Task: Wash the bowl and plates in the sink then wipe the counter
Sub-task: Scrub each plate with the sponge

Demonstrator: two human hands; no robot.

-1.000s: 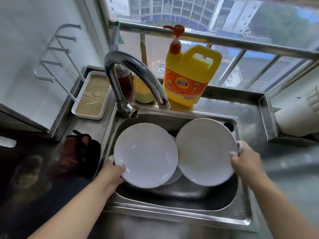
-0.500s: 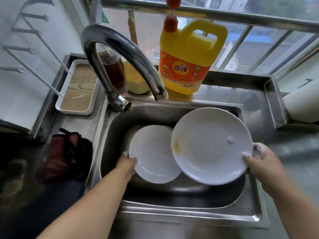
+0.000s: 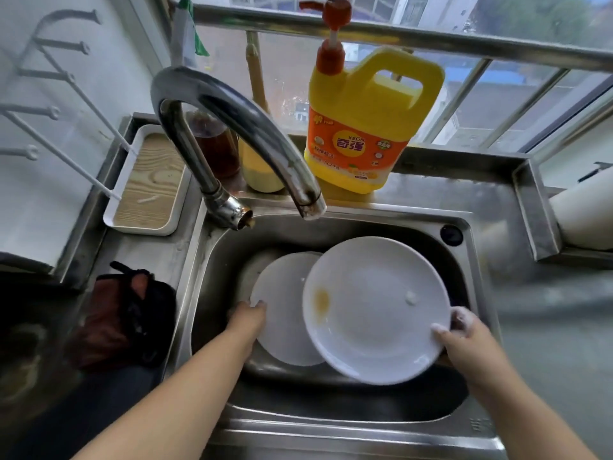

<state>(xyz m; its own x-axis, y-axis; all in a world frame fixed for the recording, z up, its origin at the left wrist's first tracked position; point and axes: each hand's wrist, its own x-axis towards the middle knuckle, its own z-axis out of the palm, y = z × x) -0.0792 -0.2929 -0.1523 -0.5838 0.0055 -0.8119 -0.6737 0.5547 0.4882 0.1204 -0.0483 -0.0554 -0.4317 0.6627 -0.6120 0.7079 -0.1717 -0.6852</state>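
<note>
Head view. A stainless-steel sink (image 3: 331, 227) with a brushed, dull basin and rounded corners is set into a steel counter (image 3: 547, 327). Two round white plates with glossy surfaces sit inside the basin.

The right plate (image 3: 374, 310) is the larger in frame, tilted up off the basin floor, overlapping the left plate (image 3: 282, 313) at its right edge. It carries an orange-yellow smear near its left rim and a small white blob of foam right of centre. The left plate lies lower, toward the basin's left wall, its face unmarked where visible.

The left hand (image 3: 247, 315) grips the left plate's left rim, fingers curled over the edge. The right hand (image 3: 464, 333), foam-coated, pinches the right plate's right rim, thumb on the face, fingers behind.

A curved chrome faucet (image 3: 232, 127) arches over the basin's back-left corner. A yellow plastic detergent jug (image 3: 365, 121) with an orange pump stands at the counter's back edge. A white tray (image 3: 146, 180) with a wood-grain insert occupies the back-left corner. A dark red-and-black cloth (image 3: 126, 313) lies crumpled by the sink's left rim.
</note>
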